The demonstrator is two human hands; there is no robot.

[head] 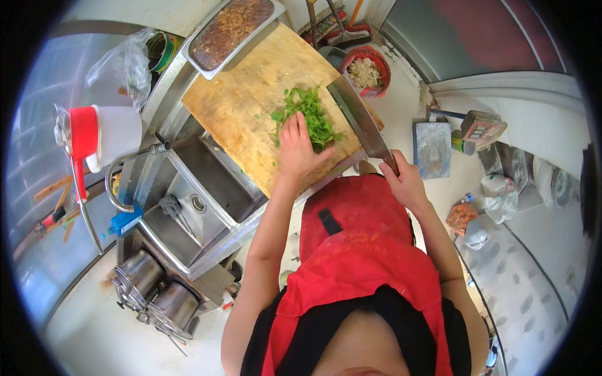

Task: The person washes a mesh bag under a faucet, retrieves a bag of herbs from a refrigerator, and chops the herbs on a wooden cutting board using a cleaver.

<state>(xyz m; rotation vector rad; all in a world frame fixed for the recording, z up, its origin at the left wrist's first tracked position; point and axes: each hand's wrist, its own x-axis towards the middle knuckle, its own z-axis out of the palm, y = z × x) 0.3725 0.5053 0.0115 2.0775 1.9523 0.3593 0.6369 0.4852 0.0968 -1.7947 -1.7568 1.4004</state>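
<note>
A pile of cut leafy green herbs (pixel 316 117) lies on a worn wooden cutting board (pixel 235 113). My left hand (pixel 298 148) rests on the near left side of the pile, fingers over the leaves and thumb spread out to the right. Whether any leaves are gripped is hidden under the fingers. In my right hand (pixel 402 176) is the wooden handle of a wide-bladed cleaver (pixel 360 117). Its blade points up and away, along the board's right edge, to the right of the herbs. Small green bits are scattered on the board.
A steel pan of brown chopped food (pixel 230 35) stands at the board's far left corner. A double steel sink (pixel 188 221) with a curved faucet (pixel 110 178) adjoins the board's left side. Beyond the board, a red-lined bin (pixel 388 70) and brooms (pixel 345 35) stand on the floor.
</note>
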